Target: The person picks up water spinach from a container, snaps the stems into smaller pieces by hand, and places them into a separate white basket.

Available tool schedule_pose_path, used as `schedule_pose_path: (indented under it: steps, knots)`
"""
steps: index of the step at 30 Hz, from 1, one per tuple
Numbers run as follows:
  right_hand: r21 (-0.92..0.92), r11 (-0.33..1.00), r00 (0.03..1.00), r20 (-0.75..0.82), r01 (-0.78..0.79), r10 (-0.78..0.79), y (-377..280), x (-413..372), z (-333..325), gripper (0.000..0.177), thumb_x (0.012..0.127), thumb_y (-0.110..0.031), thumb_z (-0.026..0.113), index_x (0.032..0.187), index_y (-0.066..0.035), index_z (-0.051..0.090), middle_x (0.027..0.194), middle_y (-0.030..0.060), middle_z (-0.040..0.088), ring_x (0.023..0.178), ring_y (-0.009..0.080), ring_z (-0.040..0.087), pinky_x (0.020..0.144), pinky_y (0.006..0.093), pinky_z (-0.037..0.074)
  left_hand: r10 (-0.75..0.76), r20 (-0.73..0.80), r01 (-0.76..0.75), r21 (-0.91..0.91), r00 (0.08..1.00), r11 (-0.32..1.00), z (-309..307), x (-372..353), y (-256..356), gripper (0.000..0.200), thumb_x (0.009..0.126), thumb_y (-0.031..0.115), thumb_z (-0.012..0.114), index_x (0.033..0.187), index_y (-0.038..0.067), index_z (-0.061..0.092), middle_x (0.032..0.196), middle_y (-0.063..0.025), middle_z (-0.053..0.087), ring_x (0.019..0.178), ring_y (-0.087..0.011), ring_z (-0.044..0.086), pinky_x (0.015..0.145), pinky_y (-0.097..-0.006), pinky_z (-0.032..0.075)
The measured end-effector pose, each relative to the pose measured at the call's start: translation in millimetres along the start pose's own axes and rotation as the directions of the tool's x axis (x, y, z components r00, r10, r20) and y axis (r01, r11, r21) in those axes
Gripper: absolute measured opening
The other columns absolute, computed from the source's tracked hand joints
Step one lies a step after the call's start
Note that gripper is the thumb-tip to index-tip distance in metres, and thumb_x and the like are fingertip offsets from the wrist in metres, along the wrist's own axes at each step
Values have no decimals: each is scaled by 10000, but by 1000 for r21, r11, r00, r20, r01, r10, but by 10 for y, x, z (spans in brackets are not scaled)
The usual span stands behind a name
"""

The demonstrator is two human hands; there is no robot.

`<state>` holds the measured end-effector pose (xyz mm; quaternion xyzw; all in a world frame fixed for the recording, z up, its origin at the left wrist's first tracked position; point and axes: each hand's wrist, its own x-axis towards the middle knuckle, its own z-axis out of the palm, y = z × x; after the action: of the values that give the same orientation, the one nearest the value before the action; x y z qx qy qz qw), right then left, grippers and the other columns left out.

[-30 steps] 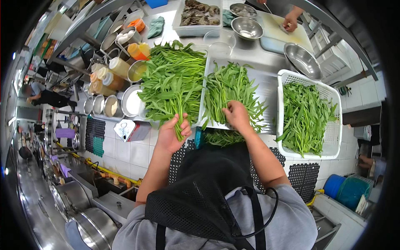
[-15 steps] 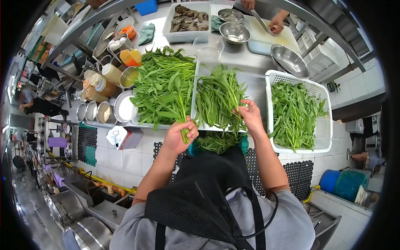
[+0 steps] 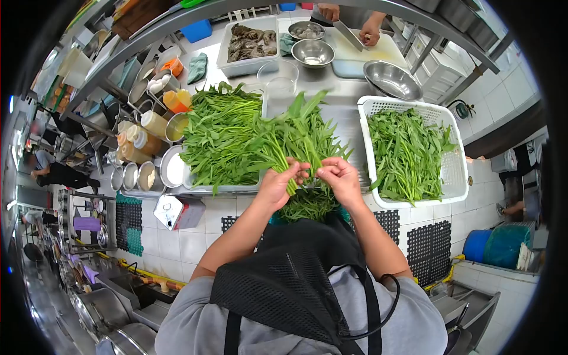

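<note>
My left hand [image 3: 281, 184] is closed around the stems of a bunch of leafy greens [image 3: 270, 150], whose leaves point up and left. Close beside it, my right hand [image 3: 339, 180] pinches the stem end of another few green stalks [image 3: 309, 142]. A big heap of long greens [image 3: 222, 136] fills a tray to the left of my hands. More greens lie behind the held stalks, partly hidden by them. To the right, a white perforated basket [image 3: 460, 171] holds loose greens [image 3: 408, 154]. Below my hands is a pile of leafy trimmings [image 3: 306, 205].
Metal bowls [image 3: 312, 54] and a tub of shrimp-like seafood [image 3: 251, 42] stand at the back. Another person's hands [image 3: 371, 29] hold a knife over a cutting board [image 3: 384, 50]. Sauce bottles [image 3: 154, 124] and small bowls line the left.
Both hands have come together at the middle, the left moving right with its bunch and the right moving left. The camera view has shifted slightly.
</note>
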<state>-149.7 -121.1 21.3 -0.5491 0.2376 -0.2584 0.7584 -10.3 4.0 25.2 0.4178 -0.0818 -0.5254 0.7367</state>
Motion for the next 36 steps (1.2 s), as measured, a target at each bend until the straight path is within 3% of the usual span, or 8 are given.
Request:
schedule_pose_path:
  steps: [5, 10, 12, 20, 25, 31, 34, 36]
  knots:
    - [-502, 850, 984, 16, 162, -178, 89, -119, 75, 221, 805, -78, 717, 992, -12, 619, 784, 44, 670, 643, 63, 561, 603, 225, 469, 136, -16, -130, 195, 991, 972, 61, 162, -147, 133, 884, 124, 639, 966, 42, 574, 886, -54, 624, 721, -133, 570, 648, -281, 460]
    - [-618, 773, 987, 36, 143, -155, -61, -162, 55, 188, 837, -75, 684, 992, 3, 610, 759, 20, 652, 658, 75, 555, 630, 232, 464, 83, 2, -82, 213, 997, 974, 40, 201, -92, 111, 878, 113, 640, 926, 19, 606, 815, -43, 614, 705, -137, 570, 635, -274, 459]
    - [-366, 927, 995, 83, 80, -52, 44, -115, -11, 157, 871, -89, 637, 983, 17, 608, 764, 29, 653, 678, 82, 570, 657, 242, 470, 112, -19, -104, 244, 994, 964, 61, 194, -5, 124, 885, 117, 629, 938, 5, 617, 827, -55, 623, 716, -144, 577, 644, -282, 465]
    - [-424, 903, 991, 128, 77, -24, 111, -15, 0, 136, 895, -89, 551, 897, 33, 611, 744, 53, 649, 671, 101, 607, 652, 249, 486, 119, -8, -110, 321, 993, 941, 57, 141, 90, 151, 884, 105, 626, 1005, 17, 604, 909, -63, 639, 801, -154, 587, 698, -300, 476]
    - [379, 864, 943, 100, -331, 318, 144, 15, 55, 89, 893, -80, 520, 854, -23, 577, 701, 22, 555, 615, 109, 514, 605, 276, 462, 241, 139, -276, 379, 961, 883, -17, 83, -29, 153, 864, 56, 650, 1007, 38, 598, 1030, -87, 632, 944, -172, 591, 851, -312, 476]
    - [536, 716, 892, 205, -448, 404, 206, -5, 114, 116, 909, -112, 504, 891, -22, 575, 700, 13, 522, 629, 120, 495, 646, 282, 466, 282, 314, -334, 128, 907, 934, -178, -4, -125, 186, 845, -24, 625, 1017, 35, 587, 1299, -217, 511, 1153, -273, 546, 949, -396, 466]
    - [534, 682, 862, 224, -499, 455, 332, -31, 102, 112, 905, -109, 506, 904, -18, 572, 701, 14, 520, 637, 134, 509, 650, 281, 469, 244, 518, -542, 567, 820, 620, -599, 43, -352, 307, 832, 33, 669, 1120, 51, 563, 1314, -173, 513, 1174, -221, 521, 983, -364, 422]
    - [524, 662, 835, 215, -536, 506, 131, -95, 227, 119, 905, -114, 506, 917, -19, 577, 699, 12, 514, 646, 134, 518, 649, 283, 476, 50, 408, -244, 440, 912, 864, -1033, 154, -616, 361, 842, 102, 671, 1177, 49, 548, 1318, -161, 510, 1170, -208, 517, 982, -337, 417]
